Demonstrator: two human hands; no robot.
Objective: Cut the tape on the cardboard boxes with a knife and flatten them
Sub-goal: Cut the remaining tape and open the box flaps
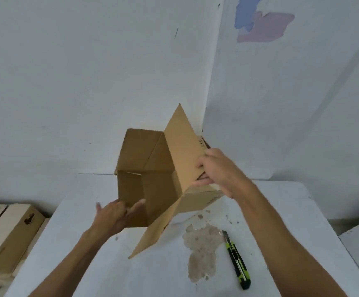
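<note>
Nearest, the knife (237, 261) lay on the bench (131, 275) toward its right edge. Both hands gripped the opened cardboard box (152, 181) at the far edge: left hand (112, 217) on its near wall, right hand (215, 170) pinching a flap. Uneven pressure could tear it or knock the knife off.

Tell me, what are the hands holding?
The opened cardboard box: left hand on its near bottom edge, right hand gripping its right side.

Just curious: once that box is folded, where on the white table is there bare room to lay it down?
Bare white table shows near the front edge, between the left forearm and the worn brown patch. More lies right of the knife, past the right forearm. The middle is crowded: the cardboard box, held by left hand and right hand.
</note>
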